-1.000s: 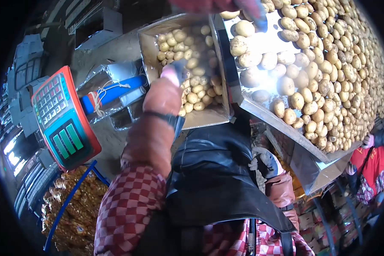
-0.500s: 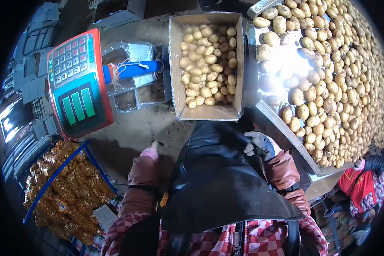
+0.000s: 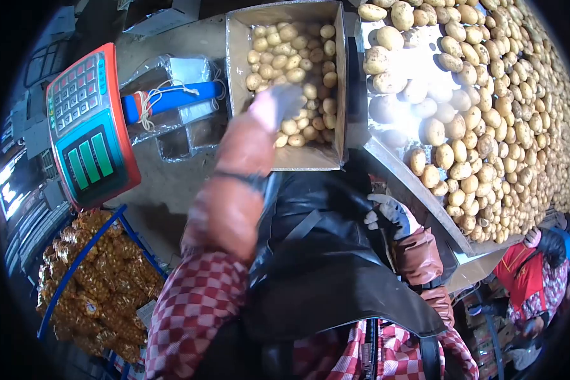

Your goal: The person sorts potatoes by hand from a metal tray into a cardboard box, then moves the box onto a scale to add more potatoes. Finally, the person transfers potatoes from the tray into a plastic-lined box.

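Note:
My left hand (image 3: 280,106), in a grey glove and smeared by motion, reaches over the potatoes (image 3: 285,47) in a cardboard box (image 3: 307,163). Whether its fingers grip a potato cannot be made out. Low beside the dark apron (image 3: 323,234) is my right hand (image 3: 392,214), also gloved, with loosely bent fingers somewhat apart and nothing visible in them. It is close to the edge of a sorting table (image 3: 411,183) heaped with potatoes.
A red-framed scale display (image 3: 92,126) on a blue post (image 3: 177,100) stands left of the box. Netted bags of potatoes (image 3: 98,285) fill a blue-framed cart at lower left. Another person (image 3: 529,272) in a red vest is beside the table at lower right.
My left hand has risen from beside the apron into the box over the potatoes. My right hand has barely moved. The view has shifted slightly, and the other person has moved a little.

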Tool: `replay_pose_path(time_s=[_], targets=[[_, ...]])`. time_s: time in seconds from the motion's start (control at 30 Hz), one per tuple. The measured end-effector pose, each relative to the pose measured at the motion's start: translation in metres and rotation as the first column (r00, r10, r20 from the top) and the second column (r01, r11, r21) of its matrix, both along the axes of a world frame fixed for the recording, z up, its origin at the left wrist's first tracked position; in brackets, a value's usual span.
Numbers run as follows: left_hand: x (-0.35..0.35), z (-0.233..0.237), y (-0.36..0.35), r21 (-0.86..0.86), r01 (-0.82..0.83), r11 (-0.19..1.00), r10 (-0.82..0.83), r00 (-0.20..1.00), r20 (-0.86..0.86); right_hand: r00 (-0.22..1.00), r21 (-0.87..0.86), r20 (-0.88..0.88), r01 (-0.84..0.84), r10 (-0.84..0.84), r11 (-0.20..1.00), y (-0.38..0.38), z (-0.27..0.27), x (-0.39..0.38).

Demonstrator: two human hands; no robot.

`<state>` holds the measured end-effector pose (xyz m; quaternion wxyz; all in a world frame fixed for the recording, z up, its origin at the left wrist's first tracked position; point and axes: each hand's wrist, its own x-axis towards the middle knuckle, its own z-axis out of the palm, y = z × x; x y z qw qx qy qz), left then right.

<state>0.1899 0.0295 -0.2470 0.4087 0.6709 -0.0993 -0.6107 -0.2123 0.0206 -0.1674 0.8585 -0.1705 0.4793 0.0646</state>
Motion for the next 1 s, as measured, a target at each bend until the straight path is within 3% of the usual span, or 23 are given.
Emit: replay_pose_path(time_s=[0.1, 0.13, 0.2, 0.23, 0.27, 0.33, 0.4, 0.43, 0.47, 0.5, 0.53, 0.6, 0.63, 0.67, 0.7, 0.73, 0.77, 0.87, 0.97, 1.0], targets=[[0.027, 0.052, 0.147, -0.423, 0.02, 0.906, 0.033, 0.992, 0.12, 0.996, 0.012, 0.086, -0.01, 0.009, 1.0, -0.002, -0.01, 0.004], [0.04, 0.058, 0.19, -0.38, 0.108, 0.919, -0.033, 0.979, 0.199, 0.99, 0.025, 0.142, -0.026, 0.022, 0.999, -0.005, -0.012, 0.007], [0.059, 0.055, 0.279, -0.081, 0.323, 0.943, -0.276, 0.895, 0.35, 0.988, 0.045, 0.15, -0.049, 0.042, 0.998, -0.008, -0.015, 0.014], [0.06, 0.054, 0.316, 0.093, 0.451, 0.888, -0.447, 0.796, 0.408, 0.981, 0.063, 0.188, -0.055, 0.042, 0.996, -0.009, -0.02, 0.016], [0.044, 0.064, 0.333, 0.388, 0.5, 0.774, -0.633, 0.619, 0.466, 0.974, 0.08, 0.225, -0.058, 0.039, 0.995, -0.009, -0.023, 0.018], [0.011, 0.078, 0.349, 0.854, 0.347, 0.388, -0.919, 0.214, 0.33, 0.972, 0.064, 0.231, -0.069, 0.053, 0.996, -0.013, -0.019, 0.018], [0.005, 0.073, 0.305, 0.932, 0.199, 0.303, -0.946, 0.179, 0.269, 0.973, 0.048, 0.229, -0.044, 0.032, 0.998, -0.015, -0.02, 0.012], [0.01, 0.072, 0.254, 0.876, 0.212, 0.433, -0.874, 0.336, 0.35, 0.986, 0.056, 0.169, -0.013, 0.004, 0.998, -0.015, -0.015, 0.013], [0.01, 0.064, 0.218, 0.822, 0.187, 0.537, -0.82, 0.342, 0.458, 0.987, 0.061, 0.16, -0.014, 0.004, 0.998, -0.013, -0.011, 0.01], [0.012, 0.063, 0.17, 0.457, 0.272, 0.847, -0.526, 0.302, 0.795, 0.99, 0.04, 0.137, -0.011, 0.005, 0.999, -0.013, -0.01, 0.009], [-0.001, 0.092, 0.097, 0.411, 0.258, 0.874, -0.485, 0.434, 0.759, 0.993, 0.019, 0.118, -0.006, 0.003, 1.0, -0.012, -0.011, 0.009], [0.005, 0.058, 0.018, 0.323, 0.36, 0.875, -0.472, 0.488, 0.734, 0.994, 0.033, 0.112, 0.013, -0.016, 0.999, -0.007, -0.013, 0.007], [0.006, 0.044, -0.02, 0.317, 0.383, 0.868, -0.492, 0.577, 0.652, 0.994, 0.029, 0.104, 0.035, -0.038, 0.999, -0.005, -0.012, 0.006], [0.005, 0.031, -0.057, 0.432, 0.38, 0.818, -0.575, 0.573, 0.584, 0.994, 0.022, 0.095, 0.059, -0.061, 0.998, -0.003, -0.01, 0.004], [0.012, -0.025, -0.09, 0.627, 0.391, 0.674, -0.738, 0.394, 0.548, 0.997, -0.021, 0.069, 0.048, -0.046, 0.999, -0.003, -0.004, 0.005], [0.011, -0.041, -0.098, 0.648, 0.485, 0.587, -0.788, 0.157, 0.596, 0.999, -0.066, 0.048, 0.007, -0.004, 0.998, -0.001, -0.006, -0.001], [0.009, -0.04, -0.107, 0.639, 0.498, 0.586, -0.784, 0.149, 0.603, 0.999, -0.069, 0.037, 0.036, -0.033, 0.997, 0.002, -0.005, -0.005], [-0.007, 0.021, -0.122, 0.732, 0.547, 0.406, -0.867, -0.022, 0.498, 0.988, -0.1, 0.077, 0.142, -0.135, 0.985, 0.011, -0.006, -0.018], [-0.025, 0.063, -0.13, 0.793, 0.579, 0.191, -0.9, -0.219, 0.377, 0.976, -0.053, -0.054, 0.209, -0.211, 0.977, 0.019, -0.004, -0.02], [-0.023, 0.064, -0.133, 0.772, 0.576, 0.27, -0.894, -0.148, 0.424, 0.971, -0.063, -0.064, 0.228, -0.232, 0.972, 0.023, -0.005, -0.021]])
